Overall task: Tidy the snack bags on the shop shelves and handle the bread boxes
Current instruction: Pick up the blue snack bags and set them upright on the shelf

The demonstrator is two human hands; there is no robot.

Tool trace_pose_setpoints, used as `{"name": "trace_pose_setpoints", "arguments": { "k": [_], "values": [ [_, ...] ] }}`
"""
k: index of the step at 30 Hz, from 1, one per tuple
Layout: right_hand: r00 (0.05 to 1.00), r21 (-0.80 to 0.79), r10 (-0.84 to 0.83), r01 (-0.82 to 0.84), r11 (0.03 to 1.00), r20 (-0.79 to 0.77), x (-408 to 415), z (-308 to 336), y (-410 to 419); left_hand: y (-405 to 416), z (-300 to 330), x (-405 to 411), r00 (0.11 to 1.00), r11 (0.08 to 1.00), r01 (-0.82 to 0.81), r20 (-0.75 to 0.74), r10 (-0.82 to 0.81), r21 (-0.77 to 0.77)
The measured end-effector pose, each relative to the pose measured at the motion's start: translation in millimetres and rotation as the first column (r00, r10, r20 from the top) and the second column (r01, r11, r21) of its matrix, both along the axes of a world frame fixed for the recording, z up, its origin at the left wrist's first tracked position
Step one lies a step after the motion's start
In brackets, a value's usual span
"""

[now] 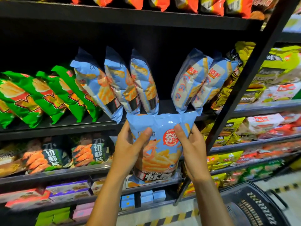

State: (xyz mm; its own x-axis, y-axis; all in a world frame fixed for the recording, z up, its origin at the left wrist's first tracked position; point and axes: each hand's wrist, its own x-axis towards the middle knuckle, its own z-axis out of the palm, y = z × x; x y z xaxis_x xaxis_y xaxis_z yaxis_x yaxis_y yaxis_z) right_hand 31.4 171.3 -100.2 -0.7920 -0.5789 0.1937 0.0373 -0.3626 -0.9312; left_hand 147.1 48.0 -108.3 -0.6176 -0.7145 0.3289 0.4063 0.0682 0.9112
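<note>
1. Black metal shop shelving [146,22] fills our view, stacked in tiers and packed with bright snack packets.
2. We hold a glossy light-blue shrimp-stick snack bag [160,144] upright at the centre of the view, just in front of the middle shelf's front edge.
3. Our left hand [130,144] grips the bag's left side at about 9 o'clock, thumb curled over the front and the fingers hidden behind it.
4. Our right hand [190,144] grips the right side at 3 o'clock, thumb pinching the front near the round red seal; its fingers are also hidden behind the bag.
5. At 12 o'clock from the held bag, a row of matching light-blue snack bags [120,82] stands on the middle shelf, three leaning left and two leaning right, with a gap between the groups directly above the bag's top edge.
6. At 10 o'clock, green snack bags with red and yellow print [48,95] lean leftward in a row on the same shelf.
7. At 2 o'clock, yellow and black snack bags [231,82] stand beside the right-leaning blue pair.
8. At 8 o'clock, dark bags printed with orange shrimp [53,154] sit on the shelf below.
9. At 7 o'clock, flat purple and red boxes [68,188] lie lower still, with small pale-blue boxes [146,197] near 6 o'clock.
10. At 5 o'clock, a black plastic shopping basket [254,207] rests on the floor.
</note>
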Motion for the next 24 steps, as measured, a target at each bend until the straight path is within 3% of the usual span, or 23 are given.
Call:
{"name": "trace_pose_setpoints", "arguments": {
  "k": [3,8,13,21,24],
  "values": [
    [0.999,-0.018,0.026,-0.027,0.999,-0.045,1,1,8,3,-9,6,0.999,0.999,-0.037,0.027,0.037,0.003],
    [0.991,0.053,-0.064,0.07,0.996,-0.114,-4,3,12,6,-12,17,0.996,0.998,-0.053,0.073,0.054,-0.013],
    [0.987,0.071,-0.079,0.09,0.993,-0.138,0,0,11,5,-12,23,0.995,1.0,0.003,0.101,-0.005,0.027],
    [0.977,0.011,-0.197,0.198,0.98,-0.08,7,-6,6,4,-11,23,0.982,0.997,0.05,0.18,-0.061,0.063],
    [0.985,-0.022,-0.168,0.168,0.986,-0.032,9,-9,3,2,-14,23,0.981,0.995,0.053,0.183,-0.067,0.084]
  ]
}}
